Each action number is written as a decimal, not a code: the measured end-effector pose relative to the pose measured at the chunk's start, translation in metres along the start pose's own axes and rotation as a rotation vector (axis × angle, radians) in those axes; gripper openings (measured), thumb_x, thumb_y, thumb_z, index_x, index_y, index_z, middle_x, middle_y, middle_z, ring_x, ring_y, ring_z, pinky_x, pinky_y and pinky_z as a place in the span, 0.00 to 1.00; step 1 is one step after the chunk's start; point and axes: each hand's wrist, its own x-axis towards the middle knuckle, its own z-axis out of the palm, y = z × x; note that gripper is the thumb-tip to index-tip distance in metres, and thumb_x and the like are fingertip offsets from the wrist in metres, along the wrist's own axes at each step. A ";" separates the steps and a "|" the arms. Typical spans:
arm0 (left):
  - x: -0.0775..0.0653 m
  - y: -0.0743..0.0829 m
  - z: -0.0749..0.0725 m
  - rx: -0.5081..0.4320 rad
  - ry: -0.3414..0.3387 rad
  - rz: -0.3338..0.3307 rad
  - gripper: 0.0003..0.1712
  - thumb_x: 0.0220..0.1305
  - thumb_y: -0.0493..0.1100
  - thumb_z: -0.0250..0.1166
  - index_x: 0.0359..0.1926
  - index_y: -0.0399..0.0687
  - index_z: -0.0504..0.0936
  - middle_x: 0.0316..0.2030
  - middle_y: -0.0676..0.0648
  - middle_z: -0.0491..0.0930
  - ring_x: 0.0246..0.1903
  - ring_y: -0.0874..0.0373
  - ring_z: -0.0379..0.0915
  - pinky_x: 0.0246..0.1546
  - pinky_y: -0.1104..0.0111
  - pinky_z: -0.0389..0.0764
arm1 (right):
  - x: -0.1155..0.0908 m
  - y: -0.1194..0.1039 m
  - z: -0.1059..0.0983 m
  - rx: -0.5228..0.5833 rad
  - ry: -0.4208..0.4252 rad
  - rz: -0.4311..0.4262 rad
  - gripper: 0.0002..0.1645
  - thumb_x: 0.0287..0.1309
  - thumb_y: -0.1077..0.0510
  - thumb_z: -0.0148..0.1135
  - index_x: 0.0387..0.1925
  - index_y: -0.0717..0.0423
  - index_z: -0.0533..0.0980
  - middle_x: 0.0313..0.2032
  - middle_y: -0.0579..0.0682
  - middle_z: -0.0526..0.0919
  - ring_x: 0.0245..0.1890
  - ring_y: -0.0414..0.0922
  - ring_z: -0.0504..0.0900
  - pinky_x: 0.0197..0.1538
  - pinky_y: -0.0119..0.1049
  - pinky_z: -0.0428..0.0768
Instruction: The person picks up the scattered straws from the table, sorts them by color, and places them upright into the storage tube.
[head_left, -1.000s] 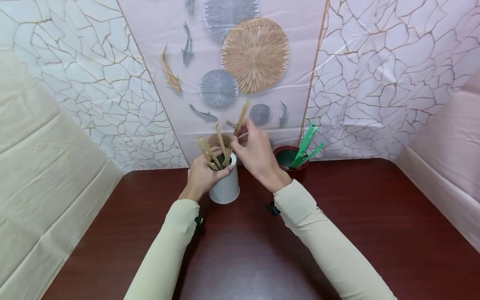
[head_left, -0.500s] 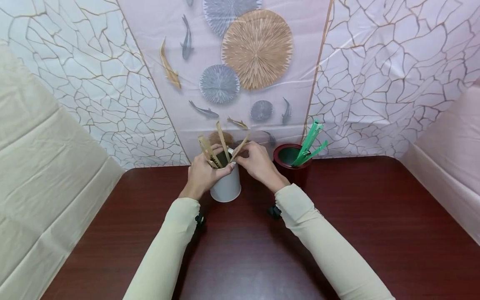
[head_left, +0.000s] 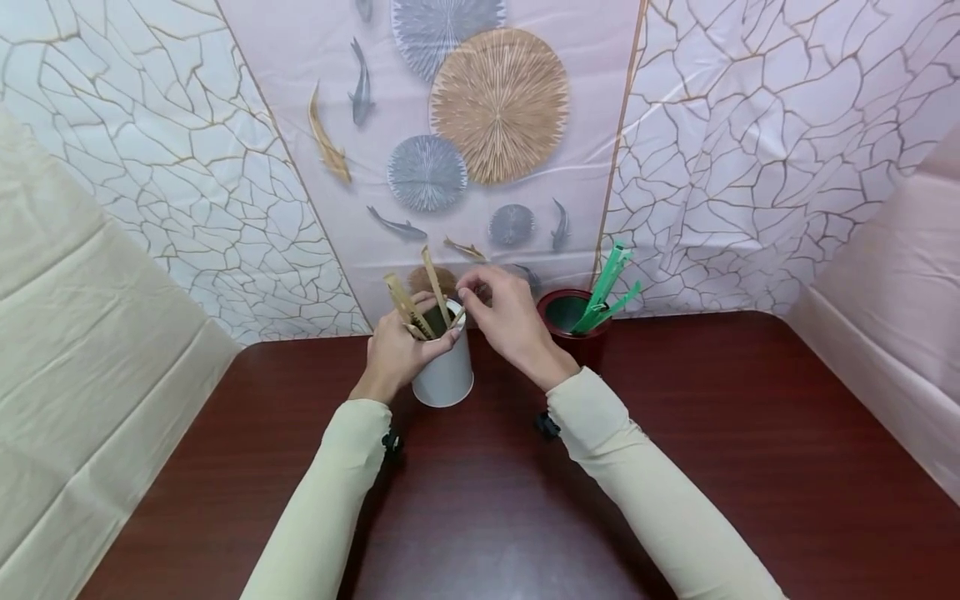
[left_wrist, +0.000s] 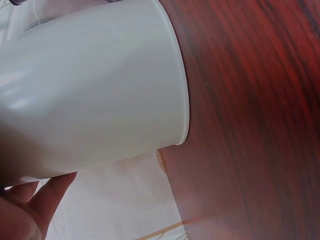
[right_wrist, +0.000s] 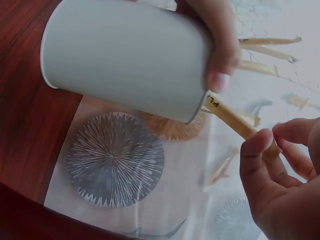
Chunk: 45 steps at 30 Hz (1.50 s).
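Note:
A white cylindrical can (head_left: 444,375) stands at the back of the table. My left hand (head_left: 396,346) grips it at the rim, its thumb over the near side; in the left wrist view only some fingertips (left_wrist: 50,200) show beneath the can. Several flat tan sticks (head_left: 405,300) lean out of it. At the can's right edge, my right hand (head_left: 510,317) pinches the upper end of another tan stick (right_wrist: 232,120), which slants into the mouth and bears dark lettering. Its lower part is hidden inside the can.
Right of the can, behind my right wrist, stands a dark red pot (head_left: 551,310) with several green strips (head_left: 606,287) leaning out. Patterned cloth (head_left: 510,108) hangs right behind the table's back edge. The reddish-brown table (head_left: 465,517) extends towards me.
My right hand has come down with the tan stick, which stood up high and now shows only a short end above the rim. My left hand has stayed at the can.

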 end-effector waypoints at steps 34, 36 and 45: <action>-0.001 -0.002 -0.002 -0.011 -0.050 -0.006 0.39 0.59 0.69 0.73 0.68 0.59 0.83 0.70 0.53 0.77 0.66 0.45 0.77 0.52 0.41 0.82 | -0.103 0.047 -0.103 -0.082 0.548 0.073 0.21 0.68 0.71 0.59 0.61 0.70 0.73 0.60 0.65 0.73 0.63 0.54 0.73 0.57 0.30 0.67; -0.002 -0.003 -0.001 -0.011 -0.044 -0.014 0.39 0.59 0.69 0.73 0.68 0.59 0.83 0.70 0.54 0.77 0.65 0.45 0.78 0.52 0.41 0.82 | -0.103 0.056 -0.103 -0.069 0.452 0.195 0.24 0.70 0.68 0.59 0.65 0.69 0.70 0.62 0.64 0.72 0.65 0.55 0.74 0.56 0.30 0.70; 0.000 -0.005 0.000 0.001 0.003 -0.018 0.38 0.58 0.68 0.75 0.67 0.62 0.82 0.59 0.48 0.85 0.52 0.45 0.84 0.45 0.42 0.82 | -0.102 0.085 -0.095 -0.097 0.158 0.332 0.30 0.76 0.50 0.62 0.69 0.63 0.69 0.65 0.64 0.74 0.67 0.60 0.74 0.64 0.55 0.75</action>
